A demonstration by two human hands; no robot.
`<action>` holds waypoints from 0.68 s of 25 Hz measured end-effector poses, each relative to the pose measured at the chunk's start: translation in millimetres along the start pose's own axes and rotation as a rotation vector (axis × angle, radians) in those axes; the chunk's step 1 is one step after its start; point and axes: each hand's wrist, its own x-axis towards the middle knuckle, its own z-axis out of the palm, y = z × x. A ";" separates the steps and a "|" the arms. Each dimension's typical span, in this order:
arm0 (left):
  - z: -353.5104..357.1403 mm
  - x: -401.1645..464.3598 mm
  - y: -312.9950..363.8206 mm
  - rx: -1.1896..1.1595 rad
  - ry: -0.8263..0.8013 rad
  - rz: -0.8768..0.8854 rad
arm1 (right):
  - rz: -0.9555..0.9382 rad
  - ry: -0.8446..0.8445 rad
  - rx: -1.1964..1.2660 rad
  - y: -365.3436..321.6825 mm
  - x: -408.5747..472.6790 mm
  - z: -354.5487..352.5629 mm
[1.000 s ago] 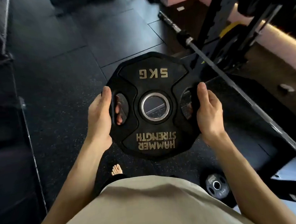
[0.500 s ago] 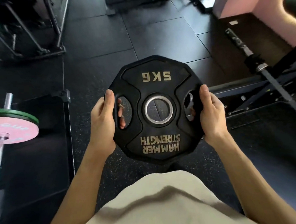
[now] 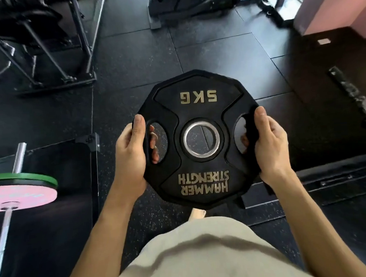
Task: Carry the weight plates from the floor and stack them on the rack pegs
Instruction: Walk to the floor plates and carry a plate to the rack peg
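The black speckled rubber floor (image 3: 130, 56) fills most of the view, with dark steel gym frames (image 3: 44, 50) standing at the upper left and a barbell carrying a pink disc and a green disc (image 3: 20, 191) lying at the left edge. Above the floor, in front of the person's beige shirt (image 3: 195, 255), hangs the black rubber-coated, many-sided weight plate marked 5KG and HAMMER STRENGTH (image 3: 200, 137), face up and roughly level, clear of the ground and of any peg. It looks stiff and dense, moderately heavy for its size, and its matte rubber skin should give good friction rather than slip; it is not fragile, though a drop would threaten the bare foot (image 3: 197, 213) showing just under its near edge. The two oval cut-outs flanking the steel-ringed centre hole (image 3: 201, 139) are the natural handles. The left hand (image 3: 131, 154) grips the left rim bar, thumb on top and fingers curled up through the slot; the right hand (image 3: 268, 141) clasps the right bar likewise. No rack peg is identifiable here, so the carry seems unfinished.
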 end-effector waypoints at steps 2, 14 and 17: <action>9.7 48.3 10.1 0.015 0.013 -0.023 | 0.011 0.018 -0.030 -9.9 43.7 20.9; 78.7 395.0 52.5 0.088 -0.121 -0.016 | 0.038 0.167 0.000 -44.0 335.1 149.2; 105.2 483.2 73.6 0.121 -0.191 -0.015 | 0.032 0.221 0.040 -62.6 402.9 176.2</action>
